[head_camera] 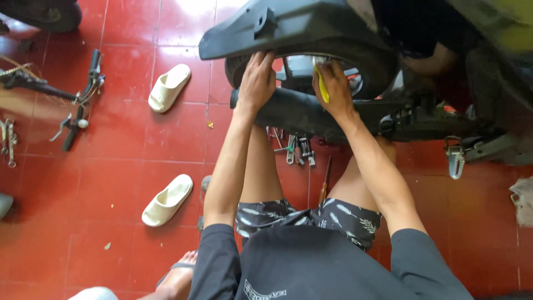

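Red tiled floor (139, 183), pale grout lines, glare at top centre. Two cream slide sandals: one (169, 87) upper left of centre, the other (167, 200) lower down, well apart, both angled the same way. Bicycle handlebar (83, 100) with brake levers lies at left, near a dark frame tube. Metal bits (8, 141) at far left edge, too small to tell. Dark tyre (47, 14) in the top left corner. Loose wrenches (294, 149) scattered on the tiles. A screwdriver (324, 186) with an orange-brown handle just below them. Folding metal footpeg (455, 158) at right. Crumpled pale rag (523, 200) at right edge. Another person's foot (179, 278) in a sandal at bottom.
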